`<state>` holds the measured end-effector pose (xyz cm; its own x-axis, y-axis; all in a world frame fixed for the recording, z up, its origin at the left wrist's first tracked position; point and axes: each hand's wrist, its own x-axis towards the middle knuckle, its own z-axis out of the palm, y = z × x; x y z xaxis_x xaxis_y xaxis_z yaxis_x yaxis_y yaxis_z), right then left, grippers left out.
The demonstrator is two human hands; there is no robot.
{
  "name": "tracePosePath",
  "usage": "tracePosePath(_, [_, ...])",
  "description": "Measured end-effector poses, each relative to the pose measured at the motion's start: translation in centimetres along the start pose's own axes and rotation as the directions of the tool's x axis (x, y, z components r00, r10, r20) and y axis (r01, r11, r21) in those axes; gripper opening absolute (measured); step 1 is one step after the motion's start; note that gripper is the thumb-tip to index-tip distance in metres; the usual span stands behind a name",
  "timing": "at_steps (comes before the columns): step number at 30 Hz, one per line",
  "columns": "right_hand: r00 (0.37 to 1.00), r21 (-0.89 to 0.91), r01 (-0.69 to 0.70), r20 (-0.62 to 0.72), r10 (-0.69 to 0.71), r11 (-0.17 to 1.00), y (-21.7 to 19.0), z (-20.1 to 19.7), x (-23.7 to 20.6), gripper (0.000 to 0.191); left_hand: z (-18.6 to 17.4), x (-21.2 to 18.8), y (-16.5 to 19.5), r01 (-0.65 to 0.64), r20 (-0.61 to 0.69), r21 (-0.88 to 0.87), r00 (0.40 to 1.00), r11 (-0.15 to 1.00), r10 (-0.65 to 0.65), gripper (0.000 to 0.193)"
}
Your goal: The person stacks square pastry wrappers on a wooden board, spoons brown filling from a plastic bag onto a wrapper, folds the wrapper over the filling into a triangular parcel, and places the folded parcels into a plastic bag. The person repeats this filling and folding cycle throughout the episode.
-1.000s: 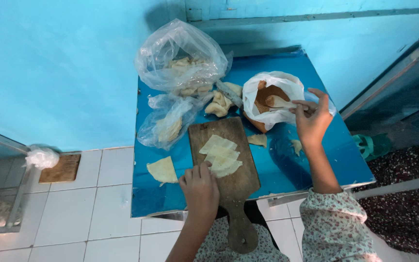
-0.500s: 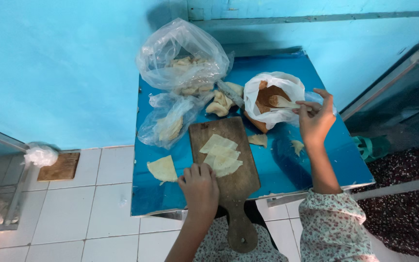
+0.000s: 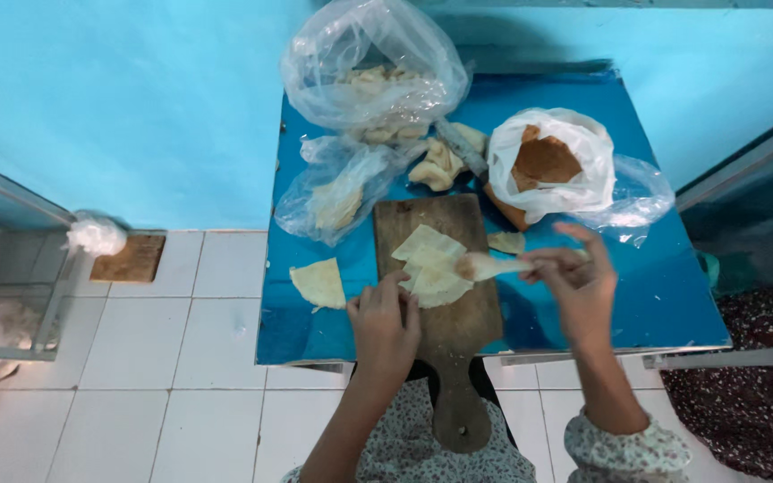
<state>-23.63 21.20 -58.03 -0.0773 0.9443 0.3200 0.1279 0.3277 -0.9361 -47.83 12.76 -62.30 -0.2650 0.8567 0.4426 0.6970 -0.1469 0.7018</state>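
Two hands work thin dough sheets on a wooden board on a blue counter.

The left hand (image 3: 385,324) presses open fingers on the edge of the sheet stack (image 3: 431,266) on the board (image 3: 440,295). The right hand (image 3: 574,284) has its grip pinched on a pale spoon (image 3: 489,266), tip over the stack. Best to keep the sheets pinned flat and the spoon low. A bag of brown filling (image 3: 547,165) sits behind.
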Motion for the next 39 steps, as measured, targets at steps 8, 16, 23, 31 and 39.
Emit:
tracePosePath(8, [0.94,-0.281,0.342,0.129,-0.317,0.897,1.8,2.7,-2.2,0.041,0.6,-0.1,-0.6,0.059,0.007,-0.114,0.998,0.992,-0.059,0.034])
tracePosePath(16, [0.854,-0.368,0.519,0.189,-0.485,0.771,2.0,2.9,-2.9,0.035,0.4,-0.2,-0.7,0.064,0.012,-0.129,0.998,0.99,-0.063,0.034])
tracePosePath(23, [0.811,-0.358,0.584,0.214,-0.545,0.728,2.6,3.2,-3.3,0.034,0.3,-0.2,-0.7,0.075,0.018,-0.146,0.997,0.986,-0.073,0.035])
tracePosePath(31, [0.795,-0.391,0.604,0.248,-0.553,0.694,2.1,3.4,-3.2,0.034,0.5,-0.1,-0.8,0.075,0.012,-0.145,0.997,0.987,-0.074,0.032])
tracePosePath(39, [0.839,-0.337,0.538,0.121,-0.531,0.773,2.2,3.6,-3.1,0.035,0.5,-0.2,-1.0,0.063,0.008,-0.135,0.998,0.989,-0.063,0.034])
